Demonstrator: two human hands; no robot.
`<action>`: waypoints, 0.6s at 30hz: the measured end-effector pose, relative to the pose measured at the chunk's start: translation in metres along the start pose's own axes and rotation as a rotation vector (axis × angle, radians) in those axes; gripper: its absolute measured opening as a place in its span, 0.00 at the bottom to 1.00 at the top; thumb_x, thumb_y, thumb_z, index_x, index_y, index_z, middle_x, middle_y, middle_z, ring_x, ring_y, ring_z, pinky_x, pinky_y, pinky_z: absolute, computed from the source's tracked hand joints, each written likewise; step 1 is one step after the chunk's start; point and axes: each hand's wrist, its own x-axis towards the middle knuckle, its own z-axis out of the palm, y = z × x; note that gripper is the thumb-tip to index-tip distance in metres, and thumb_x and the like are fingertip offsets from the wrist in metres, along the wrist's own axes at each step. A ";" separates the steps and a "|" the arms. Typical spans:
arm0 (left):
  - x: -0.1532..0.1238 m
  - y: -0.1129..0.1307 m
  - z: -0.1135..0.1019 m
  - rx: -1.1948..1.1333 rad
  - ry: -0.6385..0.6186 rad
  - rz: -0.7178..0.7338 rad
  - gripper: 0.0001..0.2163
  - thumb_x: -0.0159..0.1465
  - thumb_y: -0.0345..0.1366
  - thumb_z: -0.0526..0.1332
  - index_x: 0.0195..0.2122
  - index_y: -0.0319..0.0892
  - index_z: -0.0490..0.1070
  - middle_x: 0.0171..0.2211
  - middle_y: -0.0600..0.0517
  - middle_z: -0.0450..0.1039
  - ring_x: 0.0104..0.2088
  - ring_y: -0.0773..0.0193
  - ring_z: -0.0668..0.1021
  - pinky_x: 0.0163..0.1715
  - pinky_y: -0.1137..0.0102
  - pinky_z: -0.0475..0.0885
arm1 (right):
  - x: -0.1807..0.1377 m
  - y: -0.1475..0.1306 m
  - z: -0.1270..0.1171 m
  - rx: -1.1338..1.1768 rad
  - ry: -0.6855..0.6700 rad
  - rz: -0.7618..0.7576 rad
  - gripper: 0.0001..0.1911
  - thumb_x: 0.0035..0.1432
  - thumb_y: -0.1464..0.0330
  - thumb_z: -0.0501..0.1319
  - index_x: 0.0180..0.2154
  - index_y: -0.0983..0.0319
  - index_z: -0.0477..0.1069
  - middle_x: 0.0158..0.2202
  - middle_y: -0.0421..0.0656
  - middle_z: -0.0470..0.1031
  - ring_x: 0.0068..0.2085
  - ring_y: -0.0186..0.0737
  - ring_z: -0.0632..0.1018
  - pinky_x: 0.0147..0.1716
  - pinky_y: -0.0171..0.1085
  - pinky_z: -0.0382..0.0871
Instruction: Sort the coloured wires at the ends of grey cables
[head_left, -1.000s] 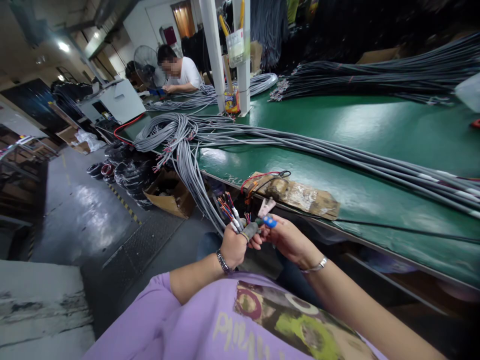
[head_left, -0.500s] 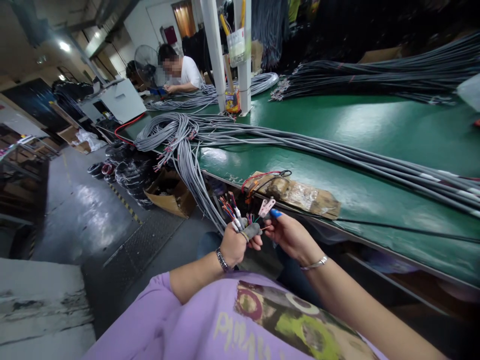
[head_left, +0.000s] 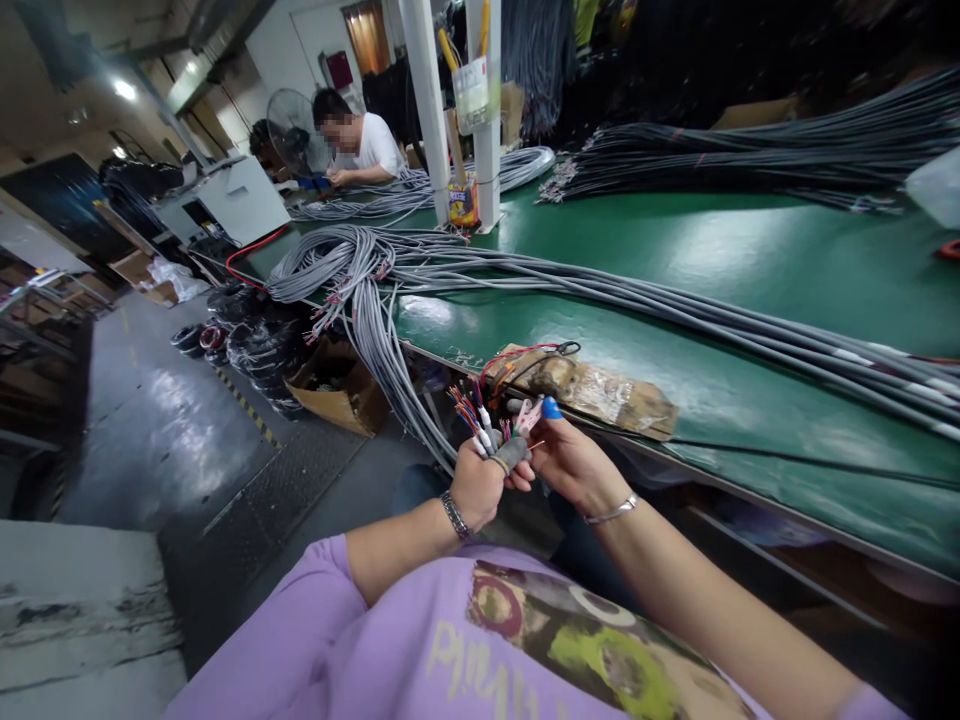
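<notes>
The fingers of the left hand (head_left: pixel 480 488) are curled closed around the ends of a bunch of grey cables (head_left: pixel 405 385), with thin coloured wires (head_left: pixel 466 408) fanning upward out of the fist. A grey cover (head_left: pixel 513 455) sits over one digit, pointing to the right. Just beside it, the fingers of the right hand (head_left: pixel 577 465) are pinched together at a pink clip (head_left: pixel 528 417); a blue wrap (head_left: pixel 551 408) covers one tip. The lower fingertips hide behind the two hands, and whether the clip bites on a wire cannot be told.

Both wrists are raised in front of the torso, forearms angled inward so the hands nearly meet near the edge of the green surface (head_left: pixel 720 235). A dark watch-like band (head_left: pixel 454 515) circles the left wrist, a silver bracelet (head_left: pixel 613 511) the right; the right sleeve is mostly cut off by the frame.

From the left fist the cables climb to a loose grey coil (head_left: pixel 322 262) on the surface. A taped brown board (head_left: pixel 600 392) lies along the near edge, just beyond the right hand. Long grey cables (head_left: pixel 637 292) run out of frame at right. Across the surface, another person (head_left: pixel 367 145) bends over; what those hands hold is too small to make out.
</notes>
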 end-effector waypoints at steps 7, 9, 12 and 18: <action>0.000 -0.005 0.001 0.002 -0.011 -0.014 0.19 0.52 0.50 0.66 0.22 0.37 0.67 0.16 0.52 0.70 0.13 0.71 0.70 0.13 0.77 0.59 | 0.002 0.004 0.003 0.233 -0.019 0.019 0.23 0.55 0.46 0.57 0.27 0.60 0.69 0.19 0.38 0.72 0.13 0.37 0.68 0.15 0.40 0.66; -0.002 -0.004 -0.002 -0.003 -0.018 -0.006 0.19 0.53 0.49 0.65 0.23 0.37 0.67 0.15 0.52 0.70 0.13 0.72 0.70 0.13 0.77 0.59 | 0.001 0.005 -0.001 0.258 0.062 -0.003 0.21 0.55 0.47 0.59 0.29 0.59 0.71 0.22 0.39 0.74 0.16 0.35 0.70 0.18 0.38 0.68; -0.006 -0.003 -0.006 -0.012 -0.018 0.007 0.17 0.54 0.48 0.65 0.24 0.36 0.69 0.16 0.52 0.70 0.13 0.72 0.70 0.13 0.77 0.59 | -0.001 0.004 -0.008 0.307 0.175 0.007 0.19 0.55 0.49 0.61 0.30 0.59 0.73 0.25 0.39 0.75 0.24 0.33 0.74 0.23 0.32 0.70; -0.007 0.002 -0.009 -0.065 0.055 0.066 0.18 0.54 0.48 0.65 0.22 0.37 0.67 0.16 0.53 0.69 0.14 0.72 0.70 0.14 0.77 0.60 | -0.003 -0.004 -0.011 0.257 0.213 0.110 0.18 0.56 0.51 0.61 0.31 0.59 0.74 0.27 0.39 0.76 0.27 0.32 0.74 0.27 0.32 0.70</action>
